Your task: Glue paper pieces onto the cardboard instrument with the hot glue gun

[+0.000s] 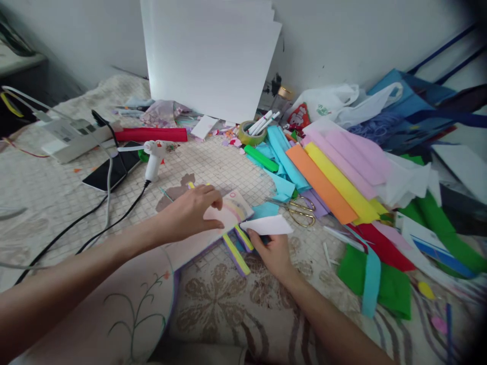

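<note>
My right hand (276, 256) pinches a folded white piece of paper (272, 224) between thumb and fingers, beside the end of a pale cardboard cutout. My left hand (198, 210) hovers over or rests on the narrow end of this cutout (133, 284), thumb and fingers apart; contact is hard to tell. The cutout has a wide rounded body with a green plant drawn on it and a purple edge. Small yellow-and-purple strips (236, 255) stick out from its narrow end, close to both hands. Gold-handled scissors (302, 210) lie just beyond my right hand.
A white hot glue gun (153, 159), a black phone (110, 170) and a power strip (74, 139) with cables lie left. Coloured crepe paper (323, 182) is heaped right. White boards (209, 56) lean on the wall, near a tape roll (251, 134).
</note>
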The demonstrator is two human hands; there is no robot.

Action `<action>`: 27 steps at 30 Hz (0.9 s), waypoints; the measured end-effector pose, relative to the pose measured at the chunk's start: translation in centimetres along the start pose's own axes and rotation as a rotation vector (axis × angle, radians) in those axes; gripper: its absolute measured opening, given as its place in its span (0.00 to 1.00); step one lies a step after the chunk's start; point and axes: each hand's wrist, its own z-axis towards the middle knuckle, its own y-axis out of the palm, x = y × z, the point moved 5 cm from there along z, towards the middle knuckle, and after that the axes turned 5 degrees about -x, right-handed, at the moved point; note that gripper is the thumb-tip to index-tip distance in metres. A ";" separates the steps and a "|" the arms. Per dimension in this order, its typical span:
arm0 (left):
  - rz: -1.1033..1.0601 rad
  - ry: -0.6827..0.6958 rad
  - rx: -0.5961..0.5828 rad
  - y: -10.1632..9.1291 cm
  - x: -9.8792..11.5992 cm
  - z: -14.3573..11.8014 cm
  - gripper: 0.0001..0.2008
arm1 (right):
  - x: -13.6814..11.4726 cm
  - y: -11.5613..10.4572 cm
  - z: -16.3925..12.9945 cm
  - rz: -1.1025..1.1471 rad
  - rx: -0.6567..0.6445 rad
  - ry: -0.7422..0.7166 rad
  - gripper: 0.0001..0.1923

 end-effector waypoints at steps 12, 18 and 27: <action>-0.043 -0.266 0.041 3.2 -0.3 -5.0 0.22 | 0.0 0.3 0.1 -0.005 -0.044 -0.031 0.08; -0.086 -0.242 0.097 3.6 -0.4 -4.9 0.20 | -0.3 0.2 0.4 -0.067 -0.047 -0.055 0.09; -0.097 -0.237 0.101 3.9 -0.7 -5.0 0.20 | -0.3 0.3 0.1 -0.115 -0.065 -0.049 0.10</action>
